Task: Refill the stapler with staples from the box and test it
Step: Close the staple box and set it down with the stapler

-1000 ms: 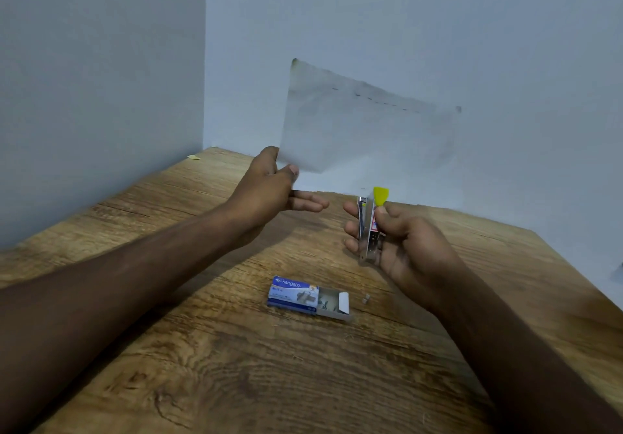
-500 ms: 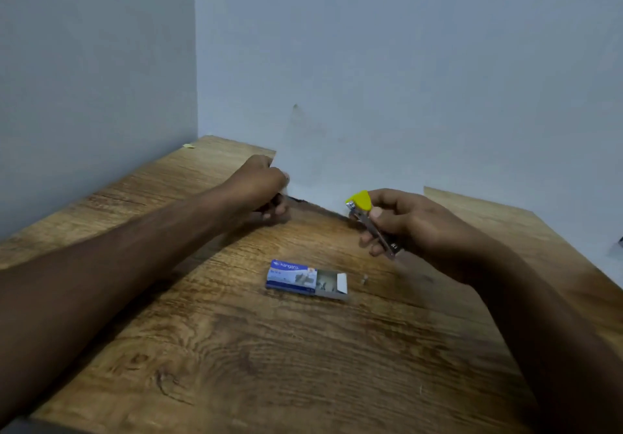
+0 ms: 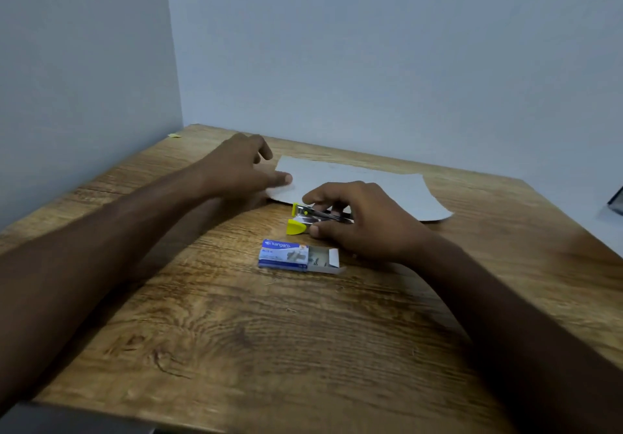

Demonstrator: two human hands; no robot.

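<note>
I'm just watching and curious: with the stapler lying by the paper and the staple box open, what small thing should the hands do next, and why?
Probably let go of the stapler. The right hand has it lying on the wooden table at the near edge of the paper, which lies flat with the left hand at its corner. The staple box still lies open nearby, so closing it could follow.

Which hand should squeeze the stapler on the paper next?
Probably the right hand: it already holds the stapler, right at the near edge of the paper. The left hand rests on the paper's corner, so it can steady it.
</note>
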